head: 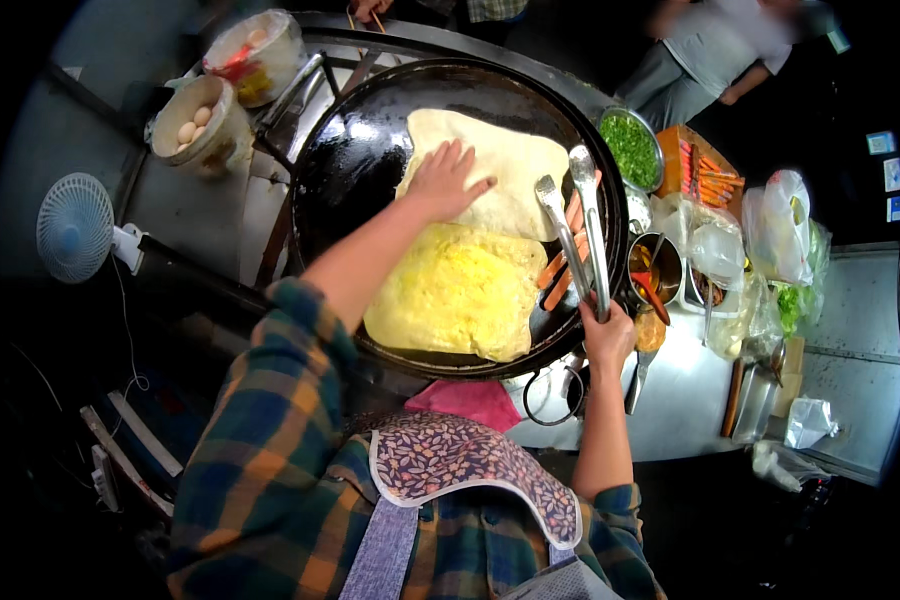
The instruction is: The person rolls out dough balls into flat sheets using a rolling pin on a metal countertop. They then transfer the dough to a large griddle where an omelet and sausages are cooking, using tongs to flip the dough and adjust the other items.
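On the round black griddle (352, 142) lie two flat pieces of dough. My left hand (450, 180) rests palm down, fingers spread, on or just over the pale far flatbread (525, 161). Closer to me, a second flatbread (457, 300) is coated with yellow egg. My right hand (609, 334) grips the joined end of metal tongs (591, 217). Their two arms are apart, with the tips over the right edge of the pale dough. Strips of sausage (559, 289) lie beneath and beside the tongs, partly hidden by them.
Two tubs with eggs (195, 127) stand at upper left, near a small fan (75, 229). Along the right are a bowl of chopped greens (630, 150), a box of wrapped sausages (701, 176), a sauce pot (656, 262) and a scraper (636, 382). People stand beyond the griddle.
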`<state>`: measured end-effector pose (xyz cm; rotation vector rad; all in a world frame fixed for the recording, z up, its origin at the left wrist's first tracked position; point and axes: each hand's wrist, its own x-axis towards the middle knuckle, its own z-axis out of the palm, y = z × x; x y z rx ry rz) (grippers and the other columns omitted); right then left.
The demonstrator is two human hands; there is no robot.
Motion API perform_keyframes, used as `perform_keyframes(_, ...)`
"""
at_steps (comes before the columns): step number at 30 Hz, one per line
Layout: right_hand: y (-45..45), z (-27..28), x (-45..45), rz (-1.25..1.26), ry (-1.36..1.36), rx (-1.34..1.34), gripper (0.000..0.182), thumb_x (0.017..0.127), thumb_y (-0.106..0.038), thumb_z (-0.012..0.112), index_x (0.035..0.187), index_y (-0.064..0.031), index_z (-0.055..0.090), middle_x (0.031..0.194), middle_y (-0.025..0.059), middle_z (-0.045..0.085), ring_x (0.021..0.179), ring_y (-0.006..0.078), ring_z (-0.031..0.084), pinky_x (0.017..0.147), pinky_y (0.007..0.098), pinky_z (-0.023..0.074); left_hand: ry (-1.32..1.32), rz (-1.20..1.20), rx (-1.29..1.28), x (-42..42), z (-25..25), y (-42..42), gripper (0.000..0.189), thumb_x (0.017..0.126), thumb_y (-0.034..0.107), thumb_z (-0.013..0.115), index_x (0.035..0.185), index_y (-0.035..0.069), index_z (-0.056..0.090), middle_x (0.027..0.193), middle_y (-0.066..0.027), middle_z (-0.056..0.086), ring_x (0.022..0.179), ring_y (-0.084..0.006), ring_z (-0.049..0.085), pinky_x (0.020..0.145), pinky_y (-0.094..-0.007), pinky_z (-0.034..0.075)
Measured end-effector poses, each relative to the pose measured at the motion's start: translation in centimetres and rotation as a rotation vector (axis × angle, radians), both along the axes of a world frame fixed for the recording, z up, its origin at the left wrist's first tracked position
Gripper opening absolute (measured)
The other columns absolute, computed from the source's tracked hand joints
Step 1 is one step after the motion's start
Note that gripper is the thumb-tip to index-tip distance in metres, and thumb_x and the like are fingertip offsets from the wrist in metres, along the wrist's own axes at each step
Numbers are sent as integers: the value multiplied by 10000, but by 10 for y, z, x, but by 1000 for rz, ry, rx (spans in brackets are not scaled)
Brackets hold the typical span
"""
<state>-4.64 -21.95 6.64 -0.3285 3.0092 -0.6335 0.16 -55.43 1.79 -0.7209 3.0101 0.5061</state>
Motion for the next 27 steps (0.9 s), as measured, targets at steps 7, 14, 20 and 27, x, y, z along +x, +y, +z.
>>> perform_keyframes(7,6,0,-11,-12,-41,-32,289,784,-308,780,941,-72,725,676,136,650,615,313,623,611,400,479,342,-91,-59,0,-10,-17,750,968,551,455,1543,126,228,1599,-146,166,1470,-302,196,1200,-429,200)
perform_keyframes(14,5,28,-24,76,-12,191,289,804,-345,752,925,-87,705,698,135,664,670,334,656,631,435,495,83,-77,97,19,21,-41,765,819,402,745,1453,130,413,1345,-118,500,1247,-273,491,1039,-402,436)
perform_keyframes(20,-100,19,-86,255,287,238,252,814,-336,730,928,-113,705,778,159,689,774,365,673,694,466,516,283,75,-85,-2,-8,-83,651,824,231,741,1392,79,463,1287,-120,550,1192,-301,527,959,-389,485)
perform_keyframes(27,-63,14,-65,147,-198,-281,211,853,-201,713,1007,-57,729,730,59,659,678,166,599,626,310,461,338,-153,267,94,29,0,770,748,364,791,1399,124,457,1359,-125,486,1230,-329,491,1044,-432,423)
